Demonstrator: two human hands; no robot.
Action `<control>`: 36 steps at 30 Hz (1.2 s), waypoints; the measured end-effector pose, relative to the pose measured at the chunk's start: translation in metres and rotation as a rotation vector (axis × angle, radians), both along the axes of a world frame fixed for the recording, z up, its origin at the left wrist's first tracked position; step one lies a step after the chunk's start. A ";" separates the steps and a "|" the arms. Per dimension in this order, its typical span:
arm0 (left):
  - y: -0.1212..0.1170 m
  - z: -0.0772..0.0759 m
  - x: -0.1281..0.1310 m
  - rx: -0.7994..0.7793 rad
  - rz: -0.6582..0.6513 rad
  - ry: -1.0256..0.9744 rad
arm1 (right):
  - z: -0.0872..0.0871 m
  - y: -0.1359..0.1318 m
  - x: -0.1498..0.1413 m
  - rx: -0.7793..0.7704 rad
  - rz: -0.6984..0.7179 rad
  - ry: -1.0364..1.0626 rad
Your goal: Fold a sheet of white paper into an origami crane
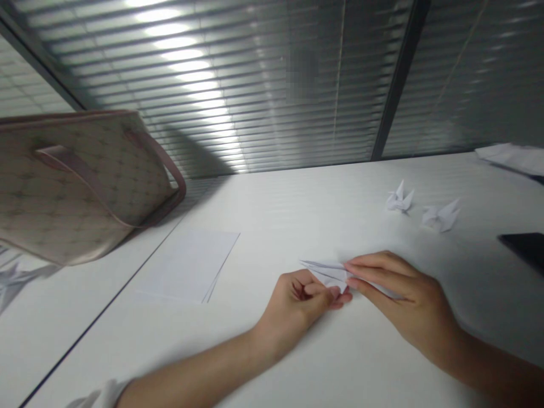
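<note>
A small piece of folded white paper (329, 273), with thin pointed flaps toward its left end, is held between my two hands just above the white table (272, 215). My left hand (300, 297) pinches its lower edge between thumb and curled fingers. From the right, my right hand (402, 292) grips the other end between thumb and straight fingertips. Part of the paper is hidden behind the fingers. Beyond my right hand stand two folded paper cranes, one paper crane (399, 199) farther back and another paper crane (441, 216) nearer.
Several white paper sheets (187, 266) lie stacked to the left. A patterned handbag (80, 187) with pink handles stands at the far left. A dark flat object (525, 249) lies at the right edge, white paper (512, 157) behind it. Window blinds (272, 85) rise behind the table.
</note>
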State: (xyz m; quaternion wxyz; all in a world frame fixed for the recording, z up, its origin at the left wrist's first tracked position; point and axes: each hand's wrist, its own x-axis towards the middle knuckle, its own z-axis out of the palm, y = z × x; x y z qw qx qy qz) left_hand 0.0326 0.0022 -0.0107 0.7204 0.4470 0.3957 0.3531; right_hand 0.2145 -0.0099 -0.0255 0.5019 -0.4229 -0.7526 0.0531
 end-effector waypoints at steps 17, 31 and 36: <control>-0.005 -0.003 -0.001 0.070 -0.098 0.014 | 0.003 -0.008 0.005 0.175 0.113 -0.162; 0.000 -0.003 -0.001 -0.042 -0.065 -0.151 | 0.003 -0.005 0.006 0.144 0.214 -0.351; 0.001 -0.006 -0.001 -0.013 -0.116 -0.044 | 0.001 -0.001 0.002 0.104 0.233 -0.162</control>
